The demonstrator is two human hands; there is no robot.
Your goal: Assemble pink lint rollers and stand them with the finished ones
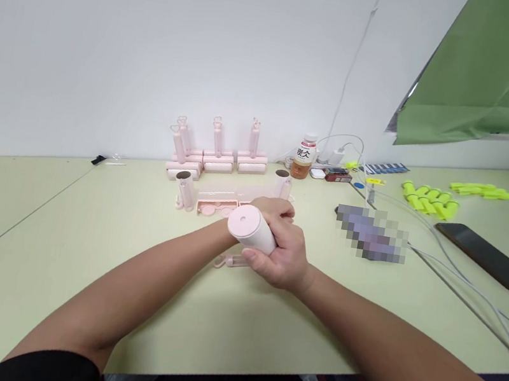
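Observation:
My right hand (282,261) is shut around a pale pink cylinder (251,227), its round capped end pointing toward me. Just behind the cylinder is my left hand (275,208), curled, with its fingers hidden; whether it grips anything I cannot tell. A slim pink handle piece (230,261) lies on the table under my hands. Behind them sits a pink tray (220,200) with round pink caps. A pink tube (185,192) stands upright to the tray's left and another pink tube (283,186) to its right.
Several assembled pink rollers (217,157) stand by the wall. To the right are a drink bottle (305,158), yellow-green parts (428,200), a black phone (490,256), white cables (462,281) and a blurred object (370,234). The table edge (253,380) is near me.

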